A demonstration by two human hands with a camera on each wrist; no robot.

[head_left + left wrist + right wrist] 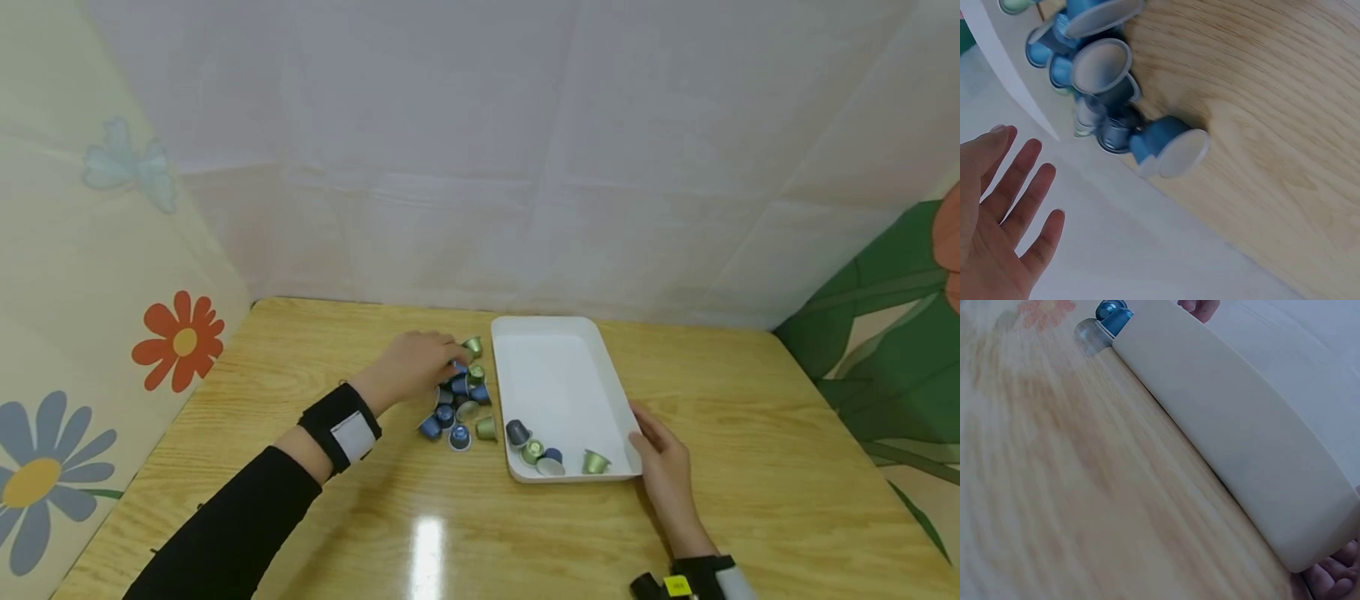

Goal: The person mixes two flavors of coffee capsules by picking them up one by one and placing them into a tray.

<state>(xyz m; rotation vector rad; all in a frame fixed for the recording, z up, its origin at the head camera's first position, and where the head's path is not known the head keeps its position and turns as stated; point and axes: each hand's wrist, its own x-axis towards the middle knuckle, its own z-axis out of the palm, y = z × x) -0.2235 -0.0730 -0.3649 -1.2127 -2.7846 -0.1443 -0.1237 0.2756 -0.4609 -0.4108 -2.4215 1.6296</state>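
Observation:
Several coffee capsules [460, 437], blue, green and dark ones, lie in a loose pile left of a white tray [551, 383]. Over the far part of this pile reaches my left hand [416, 362]. In the left wrist view that hand [1007, 219] has its fingers apart and nothing in them, beside blue capsules [1182, 150]. My right hand [663, 467] holds the tray's right side near its front corner, thumb at the rim. In the right wrist view its curled fingers [1335, 575] show at the lower corner of the tray wall [1229, 431].
Inside the tray's front end are a dark capsule [517, 432], green capsules [596, 462] and a capsule with its pale lid up [551, 467]. A wooden table [360, 517] bears everything. Behind it hangs a white cloth [480, 208], with flower-patterned sheets [180, 342] at the sides.

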